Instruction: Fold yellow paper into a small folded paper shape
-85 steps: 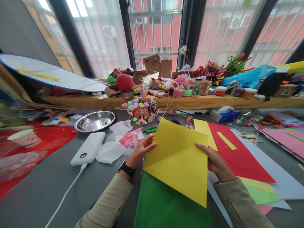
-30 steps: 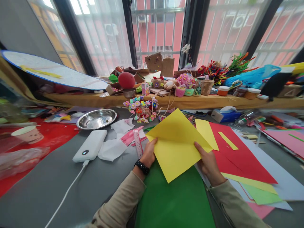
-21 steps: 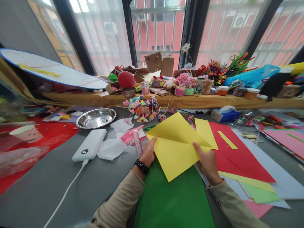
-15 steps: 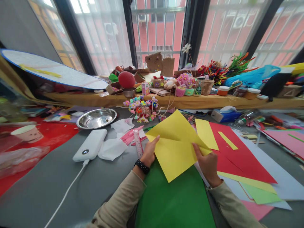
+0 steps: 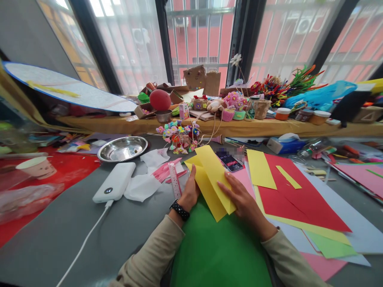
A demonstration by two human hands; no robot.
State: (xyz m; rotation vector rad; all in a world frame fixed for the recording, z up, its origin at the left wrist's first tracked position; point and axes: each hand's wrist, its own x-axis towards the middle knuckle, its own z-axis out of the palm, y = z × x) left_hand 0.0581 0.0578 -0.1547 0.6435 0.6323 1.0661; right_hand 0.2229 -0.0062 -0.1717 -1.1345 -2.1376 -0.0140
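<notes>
A yellow sheet of paper (image 5: 214, 181), bent over on itself, is held up between both hands. My left hand (image 5: 190, 190) grips its left side, thumb on the near face. On the right part, my right hand (image 5: 241, 197) is closed on the paper with its fingers laid along the turned-over flap; that thumb is hidden. Below the paper lies a green sheet (image 5: 221, 251). Close to my left hand is a pink patterned ruler (image 5: 174, 181). Behind the yellow paper, a phone (image 5: 229, 160) rests on the table with its screen lit.
To the left are a white power bank (image 5: 114, 182) with its cable, a steel plate (image 5: 122, 149) and white scraps (image 5: 142, 187). Red paper (image 5: 299, 195) with yellow strips lies on the right. Craft flowers (image 5: 179, 136) stand at the back, below a crowded wooden ledge (image 5: 131, 126).
The yellow sheet was spread nearly flat; its right side is now turned over toward the left. My right hand has moved left and laid its fingers along it. The phone has come into sight.
</notes>
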